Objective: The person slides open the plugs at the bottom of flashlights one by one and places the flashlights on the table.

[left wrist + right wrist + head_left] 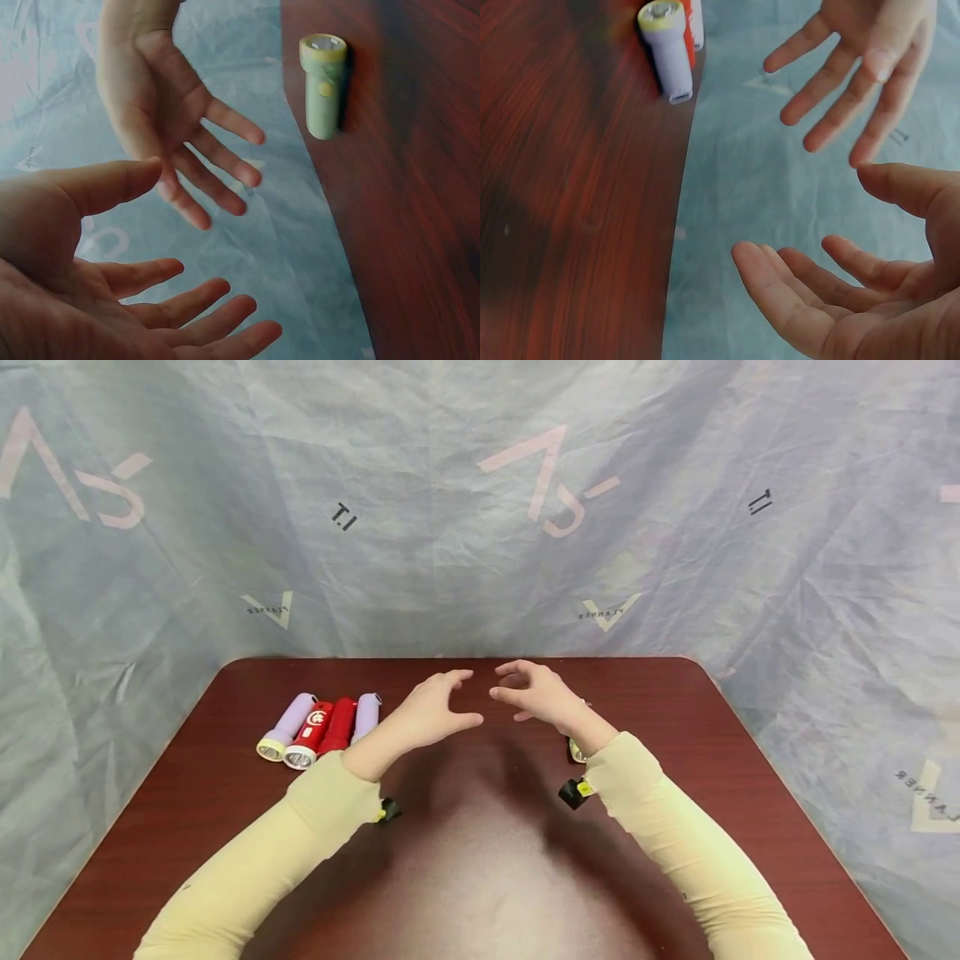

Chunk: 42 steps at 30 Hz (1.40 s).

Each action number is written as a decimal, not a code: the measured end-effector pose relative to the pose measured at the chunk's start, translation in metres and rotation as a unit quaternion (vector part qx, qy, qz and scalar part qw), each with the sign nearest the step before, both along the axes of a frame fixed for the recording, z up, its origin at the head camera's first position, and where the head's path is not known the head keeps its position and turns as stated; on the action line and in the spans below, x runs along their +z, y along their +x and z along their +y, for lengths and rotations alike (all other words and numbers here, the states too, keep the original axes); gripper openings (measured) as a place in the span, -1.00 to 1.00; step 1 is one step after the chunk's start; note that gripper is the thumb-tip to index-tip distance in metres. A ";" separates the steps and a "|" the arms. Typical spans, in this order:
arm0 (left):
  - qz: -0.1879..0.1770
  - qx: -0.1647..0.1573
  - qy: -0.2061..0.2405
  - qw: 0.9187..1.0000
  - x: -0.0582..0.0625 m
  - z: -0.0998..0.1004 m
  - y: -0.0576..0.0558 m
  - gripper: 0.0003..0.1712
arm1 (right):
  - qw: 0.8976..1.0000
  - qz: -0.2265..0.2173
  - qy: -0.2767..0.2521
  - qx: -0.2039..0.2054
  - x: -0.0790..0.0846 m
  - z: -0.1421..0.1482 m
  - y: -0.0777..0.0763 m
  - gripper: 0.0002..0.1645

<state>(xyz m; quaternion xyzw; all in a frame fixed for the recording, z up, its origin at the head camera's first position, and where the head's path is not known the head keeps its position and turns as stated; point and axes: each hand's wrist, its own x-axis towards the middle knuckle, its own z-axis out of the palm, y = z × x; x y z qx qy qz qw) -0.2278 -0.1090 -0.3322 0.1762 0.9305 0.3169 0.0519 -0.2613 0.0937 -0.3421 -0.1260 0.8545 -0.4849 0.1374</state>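
Both hands hover above the table, facing each other a short way apart. The left hand (429, 710) has its fingers extended and holds nothing. Opposite it, the right hand (543, 696) is loosely bent, also with nothing in it. To the left lie several flashlights side by side: a lilac one (288, 727), a red one with a white head (309, 735), a plain red one (339, 725) and another lilac one (367, 714), partly covered by the left arm. A green flashlight with a yellow rim (322, 90) lies on the right, mostly hidden by the right wrist in the head view.
The dark red wooden table (480, 860) has rounded far corners. A grey printed cloth (450, 527) hangs behind it and along both sides. Black wrist straps with yellow tags, one being this strap (573, 793), show below the cream sleeves (675, 843).
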 end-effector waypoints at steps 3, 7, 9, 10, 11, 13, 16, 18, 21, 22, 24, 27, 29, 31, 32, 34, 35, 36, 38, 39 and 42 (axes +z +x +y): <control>0.010 0.014 -0.005 1.000 -0.006 -0.015 0.005 -0.18 | 1.000 -0.001 -0.013 0.009 0.003 -0.012 0.005 -0.41; -0.001 0.031 0.009 0.999 -0.014 -0.036 0.009 -0.19 | 1.000 -0.001 -0.025 0.015 -0.004 -0.028 0.005 -0.42; -0.009 0.040 0.019 0.999 -0.018 -0.047 0.009 -0.18 | 0.999 0.003 -0.030 0.013 -0.013 -0.036 0.002 -0.42; -0.011 0.045 0.023 0.999 -0.020 -0.052 0.009 -0.18 | 0.999 0.003 -0.032 0.014 -0.015 -0.040 0.003 -0.42; -0.012 0.050 0.025 0.998 -0.022 -0.057 0.008 -0.18 | 0.999 0.003 -0.033 0.013 -0.017 -0.044 0.003 -0.43; -0.016 0.061 0.030 0.998 -0.026 -0.067 0.007 -0.18 | 0.999 0.004 -0.039 0.014 -0.022 -0.052 0.003 -0.43; -0.030 0.082 0.037 0.995 -0.036 -0.080 0.004 -0.18 | 0.999 0.002 -0.047 0.019 -0.029 -0.064 0.005 -0.44; -0.048 0.098 0.046 0.993 -0.042 -0.088 0.002 -0.17 | 0.998 -0.001 -0.054 0.025 -0.033 -0.070 0.006 -0.44; -0.066 0.120 0.054 0.989 -0.050 -0.098 0.000 -0.15 | 0.998 -0.005 -0.059 0.032 -0.039 -0.080 0.007 -0.44; -0.067 0.125 0.054 0.988 -0.052 -0.101 -0.001 -0.14 | 0.998 -0.004 -0.058 0.034 -0.040 -0.083 0.008 -0.44; -0.067 0.135 0.050 0.987 -0.056 -0.106 -0.001 -0.13 | 0.998 -0.006 -0.057 0.034 -0.043 -0.089 0.009 -0.45; -0.066 0.147 0.043 0.986 -0.061 -0.113 -0.003 -0.13 | 0.998 -0.006 -0.059 0.036 -0.047 -0.099 0.009 -0.45; -0.068 0.150 0.047 0.985 -0.064 -0.117 -0.004 -0.14 | 0.997 -0.008 -0.066 0.038 -0.050 -0.104 0.009 -0.45; -0.077 0.152 0.055 0.984 -0.066 -0.120 -0.004 -0.14 | 0.996 -0.014 -0.074 0.039 -0.054 -0.110 0.008 -0.45; -0.081 0.153 0.059 0.983 -0.067 -0.121 -0.005 -0.14 | 0.996 -0.018 -0.078 0.038 -0.056 -0.112 0.008 -0.45; -0.091 0.155 0.064 0.982 -0.069 -0.122 -0.005 -0.13 | 0.995 -0.029 -0.087 0.037 -0.060 -0.117 0.007 -0.45; -0.094 0.157 0.064 0.981 -0.070 -0.123 -0.006 -0.13 | 0.995 -0.035 -0.092 0.036 -0.062 -0.120 0.007 -0.45; -0.095 0.159 0.061 0.981 -0.071 -0.123 -0.006 -0.13 | 0.994 -0.041 -0.096 0.034 -0.064 -0.122 0.007 -0.45; -0.094 0.162 0.055 0.981 -0.073 -0.123 -0.006 -0.13 | 0.993 -0.049 -0.100 0.032 -0.068 -0.127 0.006 -0.45; -0.093 0.163 0.050 0.981 -0.074 -0.123 -0.007 -0.13 | 0.993 -0.053 -0.102 0.032 -0.070 -0.129 0.005 -0.45; -0.088 0.166 0.032 0.982 -0.075 -0.122 -0.008 -0.13 | 0.992 -0.064 -0.107 0.030 -0.075 -0.135 0.005 -0.45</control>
